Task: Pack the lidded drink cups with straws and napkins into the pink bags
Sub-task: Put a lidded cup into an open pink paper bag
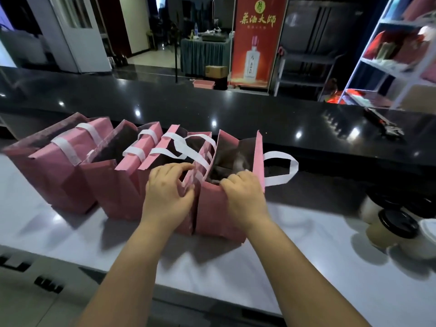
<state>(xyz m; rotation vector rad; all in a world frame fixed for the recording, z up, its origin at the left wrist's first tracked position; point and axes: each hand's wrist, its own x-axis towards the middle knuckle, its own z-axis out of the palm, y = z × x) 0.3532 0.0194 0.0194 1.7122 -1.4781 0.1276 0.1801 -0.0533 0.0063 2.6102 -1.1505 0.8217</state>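
While you work at the mouth of the rightmost pink paper bag with white strap handles, standing at centre frame on the white surface, both grips sit on thin paper. Your right hand has its fingers curled over the bag's near rim. Your left hand, at 9 o'clock from it, pinches a pink edge where this bag meets its neighbour; whose wall it is, you cannot tell from here.

Pull the two apart too hard and the rim may tear or crease shut. Tug sideways and the bag could lean into the three more pink paper bags lined up toward 9 and 10 o'clock, toppling them. Something grey shows inside, too dim to name, so check for room before loading.

One white handle loop hangs outward at 2 o'clock and might snag a cup on its way in. The pale drink cups with black round lids wait at 4 o'clock, blurred, crowded together; a hurried reach risks knocking one over.
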